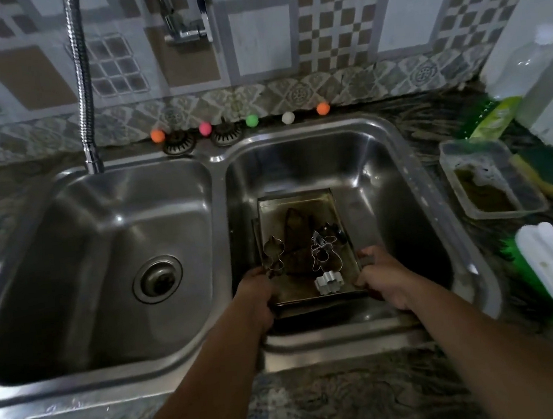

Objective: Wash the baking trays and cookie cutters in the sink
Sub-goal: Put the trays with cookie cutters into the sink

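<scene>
The double sink (215, 168) is set in the counter (325, 407). Over its right basin, the tray (297, 207) is held by both near corners: left hand (256, 297) and right hand (388, 281) each have a curled grip on it. Cutters (321, 256) lie inside.

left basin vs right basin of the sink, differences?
The left basin holds nothing and its drain shows; the right basin holds a baking tray with cookie cutters, gripped by the left hand and right hand. Both are stainless steel.
</scene>
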